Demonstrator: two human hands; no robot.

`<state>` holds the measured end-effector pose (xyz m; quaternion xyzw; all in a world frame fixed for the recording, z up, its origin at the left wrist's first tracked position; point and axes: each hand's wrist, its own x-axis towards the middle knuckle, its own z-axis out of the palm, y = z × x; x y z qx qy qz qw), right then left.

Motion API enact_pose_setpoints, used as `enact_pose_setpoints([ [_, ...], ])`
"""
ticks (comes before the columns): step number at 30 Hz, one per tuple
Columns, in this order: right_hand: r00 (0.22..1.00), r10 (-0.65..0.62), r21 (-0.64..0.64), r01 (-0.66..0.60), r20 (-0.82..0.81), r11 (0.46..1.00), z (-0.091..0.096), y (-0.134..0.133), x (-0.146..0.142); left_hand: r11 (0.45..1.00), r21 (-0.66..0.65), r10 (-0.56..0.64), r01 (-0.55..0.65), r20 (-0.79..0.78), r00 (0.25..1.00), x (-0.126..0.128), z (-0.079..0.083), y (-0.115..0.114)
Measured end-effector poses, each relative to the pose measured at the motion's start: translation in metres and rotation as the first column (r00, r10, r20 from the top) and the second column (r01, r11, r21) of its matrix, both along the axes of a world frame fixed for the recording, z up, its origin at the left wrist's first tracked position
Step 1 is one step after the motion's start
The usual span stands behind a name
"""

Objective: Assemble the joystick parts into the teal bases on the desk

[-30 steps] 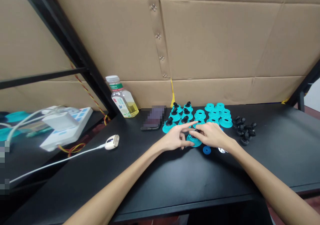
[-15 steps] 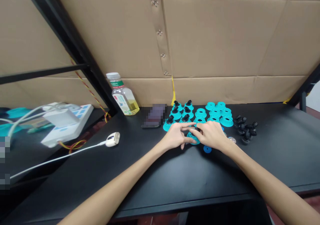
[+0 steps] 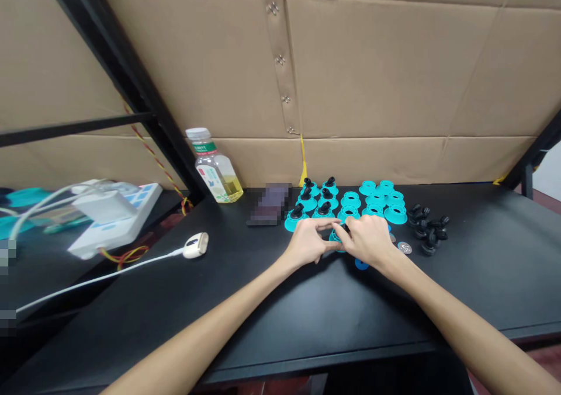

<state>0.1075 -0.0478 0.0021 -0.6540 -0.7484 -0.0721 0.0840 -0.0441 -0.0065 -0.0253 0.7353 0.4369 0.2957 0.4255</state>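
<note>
Apparently, the right hand [image 3: 367, 240] has its fingers [image 3: 350, 227] closed on a teal flanged part [image 3: 336, 237], steadying it beside the sorted rows [image 3: 374, 203] on the bench [image 3: 307, 325], while the left hand's [image 3: 308, 244] grip cannot be told.

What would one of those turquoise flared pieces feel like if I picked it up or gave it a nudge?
It would probably feel light and stiff, since the turquoise flared piece looks like hollow moulded plastic. Its wide, flat base suggests it would slide rather than tip or roll when nudged. The smooth, slightly shiny surface might feel a little slippery.

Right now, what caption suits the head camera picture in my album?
Left hand and right hand touch a turquoise plastic flanged base beside matching bases.
</note>
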Motion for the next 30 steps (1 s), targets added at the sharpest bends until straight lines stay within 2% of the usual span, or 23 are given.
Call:
enact_pose_setpoints([
  [3,0.998,-0.015,0.059,0.019,-0.06,0.998,0.001,0.002,0.006,1.0,-0.01,-0.01,0.011,0.047,0.999,0.0,0.0,-0.001],
  [9,0.944,0.187,0.138,-0.154,-0.273,0.978,0.007,0.002,0.017,0.999,0.02,-0.034,0.031,0.118,0.992,-0.002,-0.001,-0.002],
  [12,0.909,0.228,0.137,-0.192,-0.349,0.972,0.01,0.002,0.021,0.997,0.022,-0.079,0.077,0.139,0.987,-0.002,0.0,-0.002],
  [15,0.88,0.229,0.171,-0.172,-0.416,0.97,0.013,0.005,0.032,0.994,0.001,-0.105,0.106,0.172,0.98,-0.003,0.0,-0.002],
  [18,0.843,0.2,0.271,-0.067,-0.5,0.96,0.019,0.013,0.051,0.994,0.0,-0.11,0.111,0.156,0.982,-0.003,-0.003,0.001],
  [22,0.843,0.075,0.292,0.1,-0.533,0.951,0.031,0.038,0.074,0.991,0.039,-0.13,0.128,0.054,0.99,-0.003,-0.008,0.004],
  [26,0.868,0.008,0.213,0.113,-0.496,0.971,0.044,0.078,0.076,0.989,0.066,-0.131,0.13,0.008,0.991,-0.003,-0.01,0.004],
  [30,0.891,-0.077,0.099,0.136,-0.448,0.986,0.045,0.119,0.062,0.988,0.081,-0.128,0.128,-0.007,0.992,-0.003,-0.009,0.003],
])
